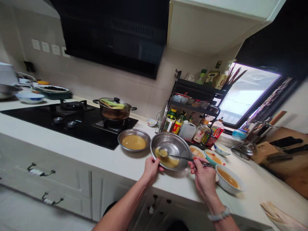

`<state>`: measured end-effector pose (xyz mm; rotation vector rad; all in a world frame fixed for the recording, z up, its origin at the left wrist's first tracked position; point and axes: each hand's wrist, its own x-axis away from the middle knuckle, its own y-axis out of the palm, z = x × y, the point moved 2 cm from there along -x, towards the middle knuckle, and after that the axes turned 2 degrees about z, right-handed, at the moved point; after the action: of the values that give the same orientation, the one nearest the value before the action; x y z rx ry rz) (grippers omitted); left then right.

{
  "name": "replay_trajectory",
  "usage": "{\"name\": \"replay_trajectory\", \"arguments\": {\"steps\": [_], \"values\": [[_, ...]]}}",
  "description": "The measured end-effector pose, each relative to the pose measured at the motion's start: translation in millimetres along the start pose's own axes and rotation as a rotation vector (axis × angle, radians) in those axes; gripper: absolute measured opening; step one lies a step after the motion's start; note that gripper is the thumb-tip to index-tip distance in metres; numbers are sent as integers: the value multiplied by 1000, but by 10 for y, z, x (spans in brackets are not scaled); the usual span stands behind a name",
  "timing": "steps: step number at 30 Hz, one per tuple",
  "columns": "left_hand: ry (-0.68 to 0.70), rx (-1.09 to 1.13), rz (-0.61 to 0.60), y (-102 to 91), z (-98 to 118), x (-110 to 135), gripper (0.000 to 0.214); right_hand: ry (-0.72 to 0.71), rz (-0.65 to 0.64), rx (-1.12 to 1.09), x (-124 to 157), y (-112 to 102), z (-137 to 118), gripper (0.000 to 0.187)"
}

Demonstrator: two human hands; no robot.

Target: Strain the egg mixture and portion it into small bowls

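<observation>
My left hand grips the near left rim of a steel mixing bowl, which is tilted and has some yellowish-brown liquid pooled at its near side. In my right hand is the dark handle of a ladle. The ladle's round head is inside the bowl, with liquid in it. Left of that bowl sits a shallow steel basin of similar liquid. Close by my right hand is a white bowl of brown liquid; a teal-rimmed bowl and another small bowl stand behind it.
A lidded pot with green contents sits on the black gas stove. A rack of sauce bottles stands against the wall. At right are a knife block and a folded cloth. The counter's front edge runs below my hands.
</observation>
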<state>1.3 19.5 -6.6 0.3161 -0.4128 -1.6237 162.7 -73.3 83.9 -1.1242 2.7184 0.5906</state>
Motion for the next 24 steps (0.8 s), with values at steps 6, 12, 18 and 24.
{"name": "replay_trajectory", "arguments": {"steps": [6,12,18,24], "values": [[-6,13,-6,9,20,10,26,-12,1,4,-43,131,-95,41],[-21,36,-8,14,13,8,28,-25,-79,-7,-54,451,-163,37],[-20,12,17,16,-35,-24,30,-72,-151,10,-52,961,-54,33],[-20,15,-4,24,-17,-19,29,-227,-414,212,147,1322,168,24]]}}
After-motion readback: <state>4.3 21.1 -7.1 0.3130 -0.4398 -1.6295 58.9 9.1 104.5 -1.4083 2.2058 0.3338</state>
